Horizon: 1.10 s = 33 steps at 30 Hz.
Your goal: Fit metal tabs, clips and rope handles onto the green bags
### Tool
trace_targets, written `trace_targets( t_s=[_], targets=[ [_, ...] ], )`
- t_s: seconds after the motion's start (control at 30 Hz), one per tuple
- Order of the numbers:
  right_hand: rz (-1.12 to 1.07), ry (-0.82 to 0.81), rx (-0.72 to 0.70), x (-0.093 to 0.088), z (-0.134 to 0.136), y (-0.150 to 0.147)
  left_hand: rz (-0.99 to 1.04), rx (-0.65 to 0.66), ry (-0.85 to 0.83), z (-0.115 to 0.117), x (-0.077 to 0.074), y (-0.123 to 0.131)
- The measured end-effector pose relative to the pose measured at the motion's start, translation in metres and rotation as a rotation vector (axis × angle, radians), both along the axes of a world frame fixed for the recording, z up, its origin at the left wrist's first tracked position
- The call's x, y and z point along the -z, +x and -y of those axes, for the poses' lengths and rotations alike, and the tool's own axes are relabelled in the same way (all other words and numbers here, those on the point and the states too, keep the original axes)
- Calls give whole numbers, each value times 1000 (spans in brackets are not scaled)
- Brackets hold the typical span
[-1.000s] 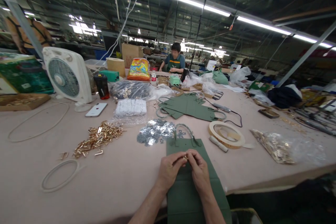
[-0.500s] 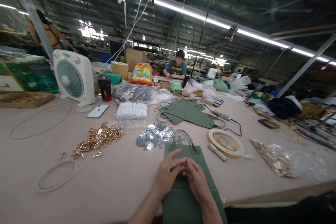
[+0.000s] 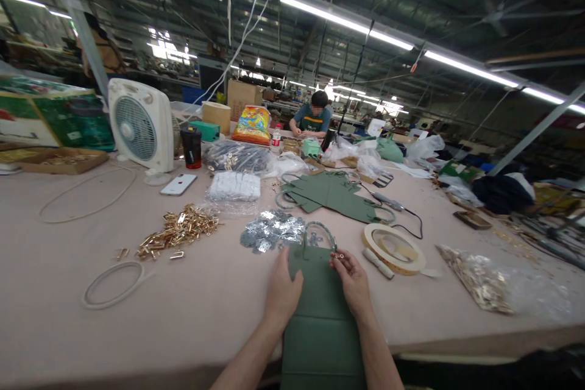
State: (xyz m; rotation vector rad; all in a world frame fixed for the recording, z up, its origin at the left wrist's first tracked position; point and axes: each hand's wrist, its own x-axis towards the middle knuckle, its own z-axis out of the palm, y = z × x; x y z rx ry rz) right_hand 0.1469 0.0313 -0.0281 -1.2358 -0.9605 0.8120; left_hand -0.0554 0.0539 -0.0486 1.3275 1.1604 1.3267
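Observation:
A dark green bag panel (image 3: 322, 341) with a rope-like green handle (image 3: 322, 226) at its far end lies in front of me. My left hand (image 3: 283, 289) is closed on the panel's left edge, thumb on top and the other fingers partly hidden. At the right top corner, close to the handle's end, my right hand (image 3: 353, 280) pinches a small gold metal fitting (image 3: 339, 255); its exact kind is too small to make out. Just beyond the panel lies a heap of flat silver metal plates (image 3: 272, 230).
Gold U-shaped fittings (image 3: 178, 231) and a pale ring-shaped coil (image 3: 113, 284) lie left. On the right are a tape roll (image 3: 414, 263) and a plastic bag of fittings (image 3: 478, 277). More green panels (image 3: 336, 195) lie ahead. A fan (image 3: 141, 125) stands left; a co-worker (image 3: 313, 116) sits opposite.
My hands were together above the panel's middle; they have moved apart. The left now grips the panel's left edge, and the right has carried the small fitting to the handle's right end.

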Motion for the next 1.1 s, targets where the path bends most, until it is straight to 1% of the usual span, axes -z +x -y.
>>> trace_targets(
  t_s=[0.07,0.17,0.23,0.3,0.37,0.43,0.5,0.6,0.67,0.73,0.83,0.9,1.0,1.1],
  targets=[
    [1,-3,-21,1,-2,4,-7,-14,-29,-6,-5,1],
    [31,-4,-35,3,0,4,-1,-16,-104,-18,-17,1],
    [46,-7,-45,5,1,4,73,20,-197,-26,-27,2],
    [26,-7,-63,5,3,3,227,129,-313,-31,-36,3],
    [-17,1,-83,6,5,2,361,275,-401,-32,-43,4],
    [-53,25,-96,6,8,1,404,380,-446,-28,-47,3],
    [-51,49,-88,4,13,0,426,456,-490,-22,-48,-1],
    [80,89,-20,-1,18,-3,523,563,-583,-12,-44,-12],
    [209,129,50,-5,19,-6,594,599,-626,-7,-41,-19],
    [289,157,103,-8,17,-9,638,598,-642,-4,-39,-23],
    [282,136,152,-8,9,-13,683,585,-672,-2,-38,-24],
    [248,95,176,-5,3,-15,712,606,-692,-2,-39,-23],
    [208,31,156,0,-2,-15,763,656,-692,-3,-38,-23],
    [197,-1,122,4,-4,-14,794,678,-711,-5,-35,-22]
  ],
)
